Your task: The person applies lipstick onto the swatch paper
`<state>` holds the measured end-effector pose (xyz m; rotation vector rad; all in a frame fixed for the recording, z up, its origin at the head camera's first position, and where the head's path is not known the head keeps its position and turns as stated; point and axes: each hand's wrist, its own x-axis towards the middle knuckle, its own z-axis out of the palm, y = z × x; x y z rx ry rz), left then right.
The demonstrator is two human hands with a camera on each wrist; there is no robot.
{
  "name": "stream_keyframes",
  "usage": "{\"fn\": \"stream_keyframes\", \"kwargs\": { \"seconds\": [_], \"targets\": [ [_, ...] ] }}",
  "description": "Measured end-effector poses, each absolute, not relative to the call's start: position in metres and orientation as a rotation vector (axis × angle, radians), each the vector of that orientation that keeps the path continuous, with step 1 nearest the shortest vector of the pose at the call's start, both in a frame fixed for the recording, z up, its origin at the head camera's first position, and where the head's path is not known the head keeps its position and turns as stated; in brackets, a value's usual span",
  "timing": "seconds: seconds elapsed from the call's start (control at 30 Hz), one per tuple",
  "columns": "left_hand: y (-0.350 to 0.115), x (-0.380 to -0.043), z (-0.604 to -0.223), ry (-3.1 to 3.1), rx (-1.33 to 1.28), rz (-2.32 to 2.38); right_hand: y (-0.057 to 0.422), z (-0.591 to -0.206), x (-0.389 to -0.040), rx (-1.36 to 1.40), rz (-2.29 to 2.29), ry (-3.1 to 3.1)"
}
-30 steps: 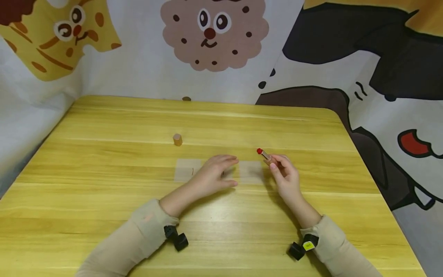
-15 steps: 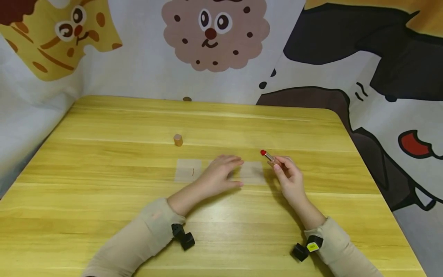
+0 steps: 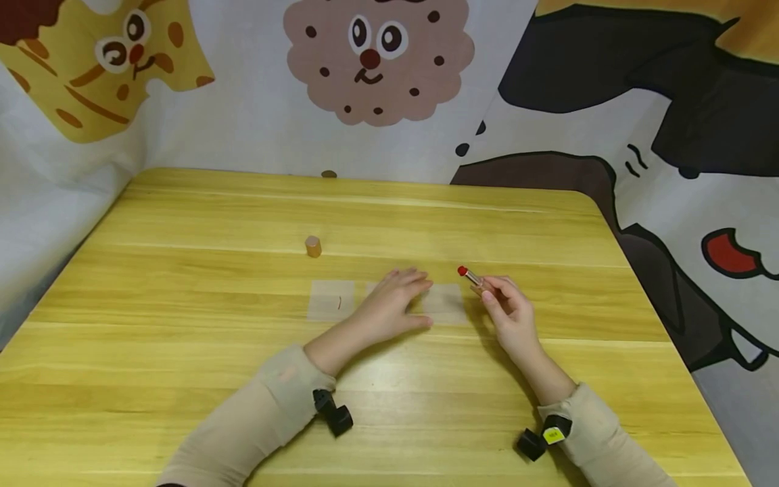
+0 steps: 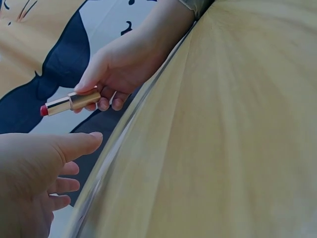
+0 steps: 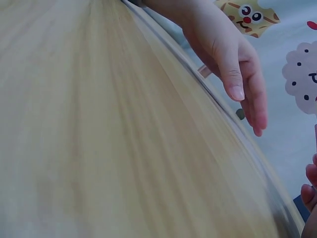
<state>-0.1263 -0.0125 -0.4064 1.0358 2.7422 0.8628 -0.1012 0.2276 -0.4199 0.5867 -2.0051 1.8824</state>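
Note:
My right hand (image 3: 513,318) pinches an uncapped lipstick (image 3: 475,278) between thumb and fingers, its red tip pointing up and to the left. In the left wrist view the lipstick (image 4: 72,102) shows a gold case and a raised red bullet. My left hand (image 3: 389,308) is held over the middle one of three pale paper squares, thumb and fingers spread apart, holding nothing. That hand hides most of the middle square. A short reddish stroke marks the left square (image 3: 322,301). To the right, the third square (image 3: 445,303) is partly covered by the fingertips.
A copper-coloured lipstick cap (image 3: 313,247) stands on the wooden table (image 3: 182,284), behind the left square. A cloth (image 3: 243,88) printed with cartoon figures hangs behind the table's far edge. Black cameras are strapped to both wrists.
My left hand has moved a little to the right, uncovering more of the left square. The right hand has shifted slightly right with the lipstick still pinched.

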Motion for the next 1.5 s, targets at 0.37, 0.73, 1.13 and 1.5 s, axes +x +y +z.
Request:
{"fn": "stream_keyframes", "kwargs": {
  "seconds": [0.37,0.73,1.13,1.5],
  "targets": [
    [-0.0096,-0.1281,-0.4063,2.756,1.035,0.757,0.2314,-0.4213,-0.1019,0.586,1.85,-2.032],
    [-0.0087,-0.128,-0.4063,2.753,0.999,0.705,0.2324,-0.422,-0.101,0.583,1.841,-2.051],
    [-0.0081,-0.1282,-0.4083,2.76,0.981,0.704,0.2316,-0.4218,-0.101,0.555,1.793,-2.086],
    [-0.0084,-0.1289,-0.4087,2.764,0.983,0.695,0.2315,-0.4223,-0.102,0.558,1.78,-2.09]
  ]
}}
